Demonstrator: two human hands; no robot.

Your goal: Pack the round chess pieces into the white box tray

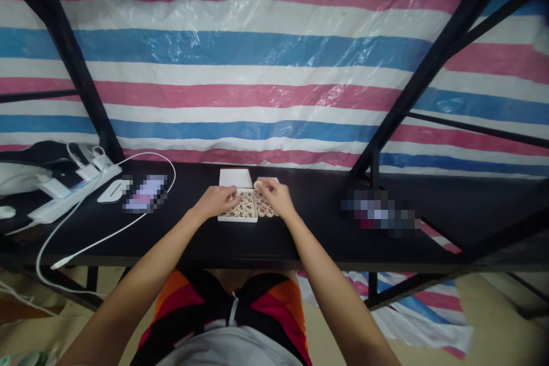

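A shallow white box stands on the black table, its lid part at the far side. Rows of round Chinese chess pieces with dark characters lie inside it. My left hand rests over the box's left side, thumb and fingers apart above the pieces. Just right of the box, more pieces with red characters sit side by side. Over these is my right hand, its fingertips pinched on a pale round piece. Its palm partly hides the red group.
On the left are a white power strip with plugs, a white cable, a flat white item and a blurred-out phone-like object. Another blurred object lies right. Black metal posts frame the table before a striped plastic sheet.
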